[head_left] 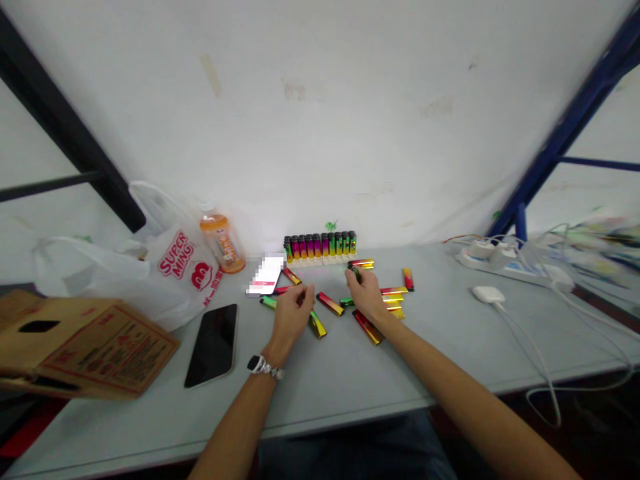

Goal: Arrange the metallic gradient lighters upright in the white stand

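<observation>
My right hand (367, 293) is closed in a pinch on a dark green lighter (354, 271), mostly covered by the fingers. My left hand (291, 310), with a watch on its wrist, is curled above the lying lighters; what its fingers hold, if anything, is hidden. Behind the hands, a row of upright shiny lighters (320, 247) with black tops stands in a pale holder (330, 261). Several more lie scattered around the hands: a red-yellow lighter (330, 304) between them, a yellow-green lighter (317, 325) by the left hand, and a red-gold lighter (367, 327) below the right.
A pixelated white sheet or screen (267, 275) lies left of the row. Farther left are a black tablet (212, 345), an orange drink bottle (223, 240), a plastic bag (170, 267) and a cardboard box (100, 347). On the right are a power strip (510, 263) and a charger (489, 295) with cables.
</observation>
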`<state>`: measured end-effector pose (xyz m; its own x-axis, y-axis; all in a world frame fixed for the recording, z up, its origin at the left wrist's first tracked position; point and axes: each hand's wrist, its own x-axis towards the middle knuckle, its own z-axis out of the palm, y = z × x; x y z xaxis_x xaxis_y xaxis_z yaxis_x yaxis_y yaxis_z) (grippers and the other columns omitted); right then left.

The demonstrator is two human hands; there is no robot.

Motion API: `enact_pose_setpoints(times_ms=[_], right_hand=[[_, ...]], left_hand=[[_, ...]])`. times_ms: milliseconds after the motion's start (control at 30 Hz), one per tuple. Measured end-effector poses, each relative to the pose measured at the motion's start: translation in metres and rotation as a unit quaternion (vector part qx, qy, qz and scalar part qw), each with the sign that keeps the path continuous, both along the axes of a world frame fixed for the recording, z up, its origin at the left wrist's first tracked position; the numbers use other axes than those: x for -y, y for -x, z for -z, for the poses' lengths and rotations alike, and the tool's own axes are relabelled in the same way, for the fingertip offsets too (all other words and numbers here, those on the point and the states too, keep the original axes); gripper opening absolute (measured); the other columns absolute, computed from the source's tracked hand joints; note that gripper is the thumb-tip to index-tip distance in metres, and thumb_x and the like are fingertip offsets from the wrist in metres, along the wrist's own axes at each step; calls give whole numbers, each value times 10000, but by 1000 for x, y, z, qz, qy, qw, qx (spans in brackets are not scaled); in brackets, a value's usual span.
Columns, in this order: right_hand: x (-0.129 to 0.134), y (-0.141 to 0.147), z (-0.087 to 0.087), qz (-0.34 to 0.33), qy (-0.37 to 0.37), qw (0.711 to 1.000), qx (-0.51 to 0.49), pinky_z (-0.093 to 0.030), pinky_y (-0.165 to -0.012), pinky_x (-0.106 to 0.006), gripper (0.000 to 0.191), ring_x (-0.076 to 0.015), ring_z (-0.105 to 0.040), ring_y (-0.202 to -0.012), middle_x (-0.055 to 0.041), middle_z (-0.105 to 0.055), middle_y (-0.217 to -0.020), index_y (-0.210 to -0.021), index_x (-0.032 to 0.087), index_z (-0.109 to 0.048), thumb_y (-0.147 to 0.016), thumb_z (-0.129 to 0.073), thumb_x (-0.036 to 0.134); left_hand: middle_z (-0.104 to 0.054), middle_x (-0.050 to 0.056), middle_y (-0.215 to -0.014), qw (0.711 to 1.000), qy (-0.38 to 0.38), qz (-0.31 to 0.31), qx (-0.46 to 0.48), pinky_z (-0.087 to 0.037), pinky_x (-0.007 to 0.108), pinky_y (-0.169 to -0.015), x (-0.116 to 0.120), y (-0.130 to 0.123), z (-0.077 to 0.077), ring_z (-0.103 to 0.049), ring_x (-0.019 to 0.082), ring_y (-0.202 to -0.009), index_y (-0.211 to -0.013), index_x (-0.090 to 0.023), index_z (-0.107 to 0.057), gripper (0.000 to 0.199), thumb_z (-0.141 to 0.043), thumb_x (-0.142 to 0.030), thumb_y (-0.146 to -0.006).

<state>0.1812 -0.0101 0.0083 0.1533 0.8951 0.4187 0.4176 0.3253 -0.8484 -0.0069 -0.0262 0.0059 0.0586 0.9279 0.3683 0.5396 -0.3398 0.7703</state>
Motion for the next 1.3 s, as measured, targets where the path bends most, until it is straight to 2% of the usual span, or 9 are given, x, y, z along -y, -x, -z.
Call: enact_pose_setpoints(times_ms=[133, 333, 567, 667, 767, 933, 1133, 1300], right_hand=[[1, 2, 0, 0, -14, 1000, 5, -242, -550, -276, 300, -119, -349, -556, 53, -353, -556, -620, 226, -356, -867, -435, 378], [0, 2, 4, -24, -8, 1000, 0, -259, -546, -270, 348, -118, -351, -559, 54, -345, -563, -629, 223, -373, -890, -463, 435], [-5, 8, 8, -109, 8, 992, -71, -350, -515, -246, 317, -121, -429, -514, 70, -470, -594, -860, 239, -446, -922, -472, 548], [-14, 11, 2, -119, -24, 992, -34, -422, -601, -262, 306, -143, -528, -639, 23, -552, -690, -842, 225, -511, -899, -532, 525], [-33, 17, -7, -106, -70, 992, 24, -433, -652, -279, 293, -165, -546, -737, -21, -588, -782, -796, 203, -607, -829, -636, 493], [-81, 44, -20, -144, -50, 987, 40, -395, -585, -265, 270, -138, -502, -593, 14, -577, -660, -911, 182, -683, -803, -654, 427], [-129, 77, -25, -146, -90, 981, 87, -405, -635, -252, 171, -131, -531, -631, 21, -611, -690, -893, 187, -646, -761, -667, 294], [-147, 89, -21, -180, -91, 974, 108, -388, -615, -239, 117, -123, -521, -594, 44, -571, -614, -832, 195, -599, -756, -662, 258]], left_hand=[[-524, -12, -545, 1000, -1, 1, -2, -356, 247, -542, 1, 0, -1, -496, 124, -536, -594, -185, -495, 447, -436, -491, -914], [-523, -9, -548, 1000, -3, -4, -6, -350, 246, -541, 4, -1, -5, -491, 126, -539, -593, -188, -498, 432, -430, -471, -913], [-508, -13, -529, 1000, -7, -8, -20, -329, 244, -548, 7, -3, -9, -461, 123, -533, -567, -189, -483, 423, -440, -445, -901], [-518, -11, -538, 1000, 1, -3, -18, -327, 246, -553, 7, -2, -9, -474, 121, -535, -570, -185, -485, 430, -438, -448, -906], [-528, -9, -553, 1000, 3, -3, -15, -328, 245, -554, 6, -1, -7, -480, 120, -541, -582, -184, -496, 434, -430, -455, -915], [-523, -11, -544, 1000, 7, -7, -23, -325, 244, -547, 3, 1, -3, -463, 118, -528, -587, -184, -513, 434, -423, -445, -921], [-539, -7, -550, 1000, 3, -20, -21, -320, 249, -555, 0, 6, -2, -478, 125, -551, -591, -185, -501, 425, -431, -435, -926], [-528, -5, -552, 999, 2, -25, -38, -304, 261, -575, -1, 8, 0, -474, 127, -563, -571, -183, -487, 439, -436, -430, -931]])
